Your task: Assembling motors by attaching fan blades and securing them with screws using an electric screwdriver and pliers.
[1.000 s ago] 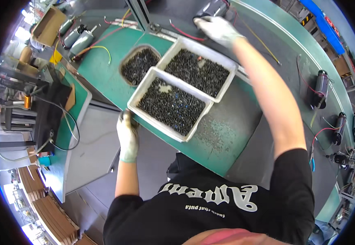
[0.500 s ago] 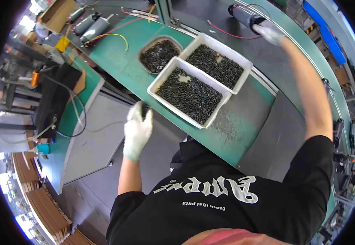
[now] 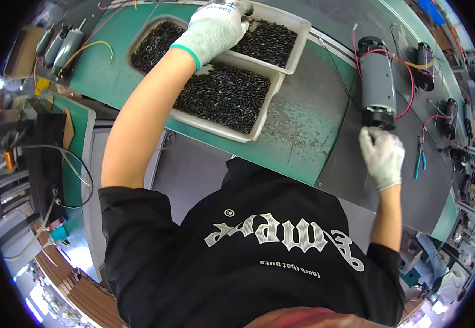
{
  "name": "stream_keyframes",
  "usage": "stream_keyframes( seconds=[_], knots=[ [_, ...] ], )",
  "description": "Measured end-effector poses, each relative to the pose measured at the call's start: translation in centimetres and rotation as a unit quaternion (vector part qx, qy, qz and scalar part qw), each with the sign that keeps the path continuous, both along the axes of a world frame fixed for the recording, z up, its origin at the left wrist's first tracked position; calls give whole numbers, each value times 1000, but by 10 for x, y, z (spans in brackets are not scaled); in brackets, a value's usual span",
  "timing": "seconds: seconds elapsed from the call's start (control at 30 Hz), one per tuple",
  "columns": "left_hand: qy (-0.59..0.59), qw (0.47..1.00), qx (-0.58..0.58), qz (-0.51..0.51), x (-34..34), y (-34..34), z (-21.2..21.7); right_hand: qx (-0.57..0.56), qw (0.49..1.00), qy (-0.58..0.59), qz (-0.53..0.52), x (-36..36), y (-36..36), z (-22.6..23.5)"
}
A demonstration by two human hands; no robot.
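My right hand [image 3: 382, 156], in a white glove, has its fingers curled at the near end of a grey cylindrical electric motor [image 3: 378, 85]. The motor has black ends and red wires and lies on the dark bench surface. My gloved left hand [image 3: 218, 30] reaches over the far white bin [image 3: 297, 27], fingers bent in at its left part; what they grip, if anything, is hidden. Small black cylindrical parts fill this bin. The near white bin [image 3: 264, 109] holds similar parts, some bluish. My left forearm covers part of it and of a smaller tub [image 3: 133, 63] of dark rings.
Blue-handled pliers [image 3: 421, 158] lie right of my right hand. More motors stand or lie along the right [image 3: 425, 65] and at the far left [image 3: 69, 46], with loose wires. A metal rail [image 3: 330, 49] runs behind the bins. Flat cardboard is stacked at the lower left.
My left hand has gone from beside the bench edge up to the far bin. My right hand has come nearer, and the motor now lies pointing toward me. The view has shifted.
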State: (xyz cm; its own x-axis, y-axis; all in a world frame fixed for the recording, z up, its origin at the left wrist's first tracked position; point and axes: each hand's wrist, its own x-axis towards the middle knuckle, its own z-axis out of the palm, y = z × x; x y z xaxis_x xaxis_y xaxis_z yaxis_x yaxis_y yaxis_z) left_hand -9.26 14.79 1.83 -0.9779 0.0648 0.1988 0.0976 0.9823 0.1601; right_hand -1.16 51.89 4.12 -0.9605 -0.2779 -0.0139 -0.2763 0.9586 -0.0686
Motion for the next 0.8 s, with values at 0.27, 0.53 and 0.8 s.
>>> stream_keyframes(
  seconds=[0.27,0.53,0.8],
  knots=[
    [37,990,-112,-77,-44,17,-29,-226,971,-35,-71,27,1,-25],
    [-28,988,-144,-48,-35,2,-28,-340,940,-31,8,24,136,-4],
    [43,980,-174,-87,-34,12,-35,-671,695,168,-195,-91,380,3]
  ],
)
